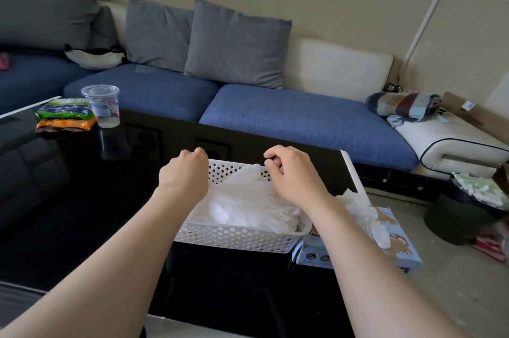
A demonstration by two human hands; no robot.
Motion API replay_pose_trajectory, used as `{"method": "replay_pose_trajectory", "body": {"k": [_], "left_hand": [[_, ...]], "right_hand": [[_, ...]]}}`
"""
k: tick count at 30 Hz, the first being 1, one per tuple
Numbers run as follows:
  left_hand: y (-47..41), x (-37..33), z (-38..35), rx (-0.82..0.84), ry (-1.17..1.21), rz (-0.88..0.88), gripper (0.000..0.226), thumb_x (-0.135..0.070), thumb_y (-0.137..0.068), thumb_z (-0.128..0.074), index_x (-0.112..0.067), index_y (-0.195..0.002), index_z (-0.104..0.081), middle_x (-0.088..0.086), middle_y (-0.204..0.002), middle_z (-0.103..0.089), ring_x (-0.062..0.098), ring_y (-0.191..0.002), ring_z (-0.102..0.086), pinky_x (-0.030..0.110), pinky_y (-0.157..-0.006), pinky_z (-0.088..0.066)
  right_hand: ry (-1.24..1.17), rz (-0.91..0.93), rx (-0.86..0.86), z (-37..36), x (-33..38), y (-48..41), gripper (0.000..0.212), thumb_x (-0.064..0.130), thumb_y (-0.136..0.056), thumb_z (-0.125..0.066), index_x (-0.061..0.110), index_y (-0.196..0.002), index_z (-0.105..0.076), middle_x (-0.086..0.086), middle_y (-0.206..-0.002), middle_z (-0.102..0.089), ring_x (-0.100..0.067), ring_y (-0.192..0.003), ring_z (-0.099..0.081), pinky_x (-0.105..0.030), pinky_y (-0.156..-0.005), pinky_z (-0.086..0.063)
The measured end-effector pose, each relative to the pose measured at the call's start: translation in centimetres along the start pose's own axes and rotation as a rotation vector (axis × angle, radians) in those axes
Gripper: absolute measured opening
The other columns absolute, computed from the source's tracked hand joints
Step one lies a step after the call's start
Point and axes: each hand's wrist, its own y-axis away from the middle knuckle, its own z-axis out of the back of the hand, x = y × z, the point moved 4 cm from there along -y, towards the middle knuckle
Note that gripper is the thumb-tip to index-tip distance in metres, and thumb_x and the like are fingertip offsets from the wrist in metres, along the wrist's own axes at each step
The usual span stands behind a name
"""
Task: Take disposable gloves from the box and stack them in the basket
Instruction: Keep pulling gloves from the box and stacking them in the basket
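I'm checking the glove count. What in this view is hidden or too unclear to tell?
Head view: how many gloves are in the basket; they overlap, and the left hand and right hand cover part.
Head view: what the left hand holds; its knuckles hide the fingertips.
Head view: the opening of the box; the right forearm and a loose glove cover it.
Head view: cup label; too small.

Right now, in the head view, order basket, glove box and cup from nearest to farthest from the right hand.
1. Basket, beneath the right hand pinching a glove.
2. Glove box, lower right.
3. Cup, far left.
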Motion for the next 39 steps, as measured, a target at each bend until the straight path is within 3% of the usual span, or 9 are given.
{"method": "replay_pose_trajectory", "body": {"k": [4, 7, 13, 19, 24, 28, 32, 35, 39], "left_hand": [[0.3, -2.2, 1.1, -0.049, 0.007, -0.23, 0.026, -0.008, -0.098, -0.062, -0.023, -0.119, -0.058, 0.003, -0.12, -0.055, 0.026, -0.112, -0.05, 0.035, -0.073, -0.043], [1.1, -3.7, -0.2, 0.248, 0.073, -0.376, 0.036, -0.039, -0.106, -0.054, -0.035, -0.142, -0.052, 0.005, -0.142, -0.05, 0.032, -0.131, -0.045, 0.039, -0.099, -0.042], [1.7, -3.3, -4.0, 0.683, -0.071, -0.299, 0.067, -0.073, -0.101, -0.035, -0.054, -0.161, -0.012, 0.004, -0.175, -0.002, 0.048, -0.158, 0.005, 0.07, -0.123, -0.013], [2.3, -4.2, -3.9, 0.709, -0.114, -0.272, 0.074, -0.071, -0.1, -0.043, -0.052, -0.163, -0.008, 0.005, -0.175, 0.004, 0.047, -0.158, 0.003, 0.068, -0.123, -0.017], [2.3, -5.1, -2.8, 0.557, -0.055, -0.285, 0.049, -0.051, -0.109, -0.039, -0.036, -0.155, -0.037, 0.016, -0.165, -0.026, 0.046, -0.153, -0.02, 0.06, -0.121, -0.027], [2.4, -6.6, -0.7, 0.194, 0.025, -0.371, 0.021, -0.032, -0.109, -0.038, -0.018, -0.118, -0.05, 0.009, -0.116, -0.058, 0.031, -0.109, -0.055, 0.049, -0.095, -0.051], [3.1, -8.8, 0.0, 0.085, 0.192, -0.464, 0.015, -0.024, -0.106, -0.044, -0.018, -0.105, -0.058, -0.002, -0.094, -0.063, 0.017, -0.081, -0.06, 0.037, -0.071, -0.055], [4.0, -10.9, 0.1, 0.101, 0.308, -0.563, 0.018, -0.028, -0.106, -0.05, -0.023, -0.112, -0.066, -0.008, -0.102, -0.067, 0.011, -0.09, -0.062, 0.033, -0.079, -0.057], [5.4, -13.5, -0.4, 0.174, 0.409, -0.691, 0.019, -0.029, -0.104, -0.053, -0.027, -0.11, -0.071, -0.015, -0.1, -0.069, 0.005, -0.093, -0.064, 0.027, -0.083, -0.056]], "right_hand": [[0.068, -0.021, 0.37, 1.1, 1.8, 1.1, 0.06, 0.053, -0.095, -0.07, 0.033, -0.15, -0.054, 0.004, -0.136, -0.051, -0.018, -0.132, -0.045, -0.042, -0.106, -0.049], [0.161, -0.087, 0.653, 1.1, 2.0, 2.6, 0.089, 0.063, -0.086, -0.076, 0.035, -0.161, -0.038, 0.003, -0.154, -0.037, -0.019, -0.139, -0.044, -0.047, -0.109, -0.049], [0.221, -0.078, 0.772, 0.3, 1.9, 3.9, 0.082, 0.051, -0.095, -0.076, 0.026, -0.163, -0.038, -0.001, -0.155, -0.047, -0.022, -0.132, -0.055, -0.041, -0.107, -0.051], [0.322, -0.073, 0.852, -0.4, 2.6, 4.2, 0.069, 0.053, -0.103, -0.062, 0.022, -0.161, -0.041, -0.003, -0.155, -0.052, -0.026, -0.132, -0.056, -0.041, -0.11, -0.049], [0.177, -0.148, 0.681, 1.5, 3.2, 4.9, 0.054, 0.056, -0.107, -0.052, 0.019, -0.146, -0.06, -0.007, -0.136, -0.065, -0.028, -0.111, -0.069, -0.043, -0.098, -0.057], [0.098, -0.186, 0.247, 5.3, 2.2, 4.8, 0.024, 0.021, -0.108, -0.051, 0.02, -0.107, -0.075, -0.002, -0.088, -0.075, -0.022, -0.069, -0.066, -0.036, -0.065, -0.056], [0.141, -0.342, 0.013, 8.4, -0.9, 5.6, 0.022, 0.001, -0.098, -0.058, 0.009, -0.105, -0.077, -0.008, -0.099, -0.072, -0.031, -0.098, -0.071, -0.041, -0.085, -0.061], [0.291, -0.483, 0.004, 9.4, -3.8, 6.4, 0.021, 0.017, -0.097, -0.071, 0.016, -0.118, -0.073, -0.012, -0.125, -0.066, -0.036, -0.114, -0.06, -0.036, -0.082, -0.048], [0.217, -0.605, 0.046, 9.4, -7.7, 6.9, 0.018, 0.027, -0.091, -0.08, 0.019, -0.106, -0.075, -0.008, -0.111, -0.072, -0.031, -0.104, -0.067, -0.034, -0.076, -0.055]]}}
